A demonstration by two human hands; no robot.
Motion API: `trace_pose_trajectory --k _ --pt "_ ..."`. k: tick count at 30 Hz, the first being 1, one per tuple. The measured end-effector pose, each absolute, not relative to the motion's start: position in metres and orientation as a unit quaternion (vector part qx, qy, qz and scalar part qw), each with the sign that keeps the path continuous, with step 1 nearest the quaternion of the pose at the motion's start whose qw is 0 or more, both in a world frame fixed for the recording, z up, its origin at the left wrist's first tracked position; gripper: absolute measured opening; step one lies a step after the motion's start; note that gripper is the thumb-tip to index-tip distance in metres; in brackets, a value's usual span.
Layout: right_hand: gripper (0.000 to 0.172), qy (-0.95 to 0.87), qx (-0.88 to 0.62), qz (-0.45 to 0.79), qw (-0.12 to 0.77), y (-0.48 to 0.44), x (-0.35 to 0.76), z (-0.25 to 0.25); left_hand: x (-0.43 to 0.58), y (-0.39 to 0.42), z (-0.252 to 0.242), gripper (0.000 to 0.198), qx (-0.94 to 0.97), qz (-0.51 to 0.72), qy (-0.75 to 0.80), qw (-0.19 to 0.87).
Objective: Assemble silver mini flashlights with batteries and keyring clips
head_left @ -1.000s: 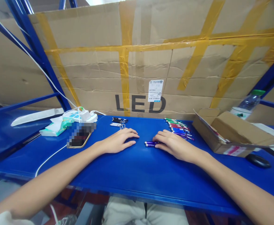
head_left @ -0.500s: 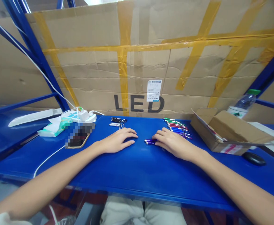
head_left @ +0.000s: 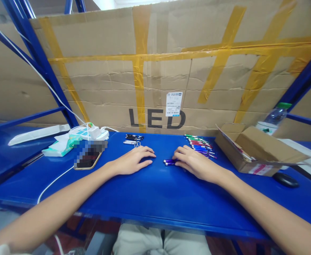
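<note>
My left hand (head_left: 134, 160) lies palm down on the blue table (head_left: 145, 198), its fingers apart and nothing in it. Just behind it are a silver item (head_left: 129, 142) with a metal loop and some black items (head_left: 134, 137). My right hand (head_left: 191, 161) has its curled fingers on two purple cylinders (head_left: 168, 162), whose far ends are under the fingers. Behind my right hand, several slim green, red, blue and purple items (head_left: 199, 143) lie side by side in a row.
An open cardboard box (head_left: 240, 161) stands at the right, with a black mouse (head_left: 286, 180) and a bottle (head_left: 275, 118) near it. At the left are a phone (head_left: 88, 159), a tissue pack (head_left: 57, 148) and a power strip (head_left: 101, 134) with white cables. Tall cardboard (head_left: 105, 88) stands behind.
The whole view has shifted very slightly. Both hands hold nearly the same places, and the purple cylinders are still at my right fingers.
</note>
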State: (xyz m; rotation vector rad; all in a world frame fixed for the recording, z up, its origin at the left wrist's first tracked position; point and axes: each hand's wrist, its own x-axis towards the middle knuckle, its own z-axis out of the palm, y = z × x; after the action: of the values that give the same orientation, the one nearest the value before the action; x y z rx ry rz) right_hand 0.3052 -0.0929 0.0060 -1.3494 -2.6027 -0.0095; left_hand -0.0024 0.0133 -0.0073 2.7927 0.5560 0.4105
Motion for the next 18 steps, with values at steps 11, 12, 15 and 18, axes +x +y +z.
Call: trace_pose_trajectory --k 11,12,15,18 --pt "0.021 -0.89 -0.435 0.026 0.135 -0.0909 0.3071 0.0053 -0.003 0.0137 -0.0069 0.036 0.961 0.14 0.194 0.139" --pt "0.021 -0.89 -0.433 0.028 0.136 -0.0905 0.3071 0.0048 -0.0032 0.0135 -0.0067 0.037 0.961 0.139 0.194 0.139" --pt "0.021 -0.891 -0.432 0.031 0.137 -0.0898 0.3066 0.0046 -0.0038 0.0133 -0.0065 0.037 0.961 0.14 0.192 0.138" --pt "0.022 -0.891 -0.435 0.03 0.127 -0.0903 0.3058 0.006 -0.0038 0.0133 -0.0065 0.037 0.961 0.144 0.191 0.138"
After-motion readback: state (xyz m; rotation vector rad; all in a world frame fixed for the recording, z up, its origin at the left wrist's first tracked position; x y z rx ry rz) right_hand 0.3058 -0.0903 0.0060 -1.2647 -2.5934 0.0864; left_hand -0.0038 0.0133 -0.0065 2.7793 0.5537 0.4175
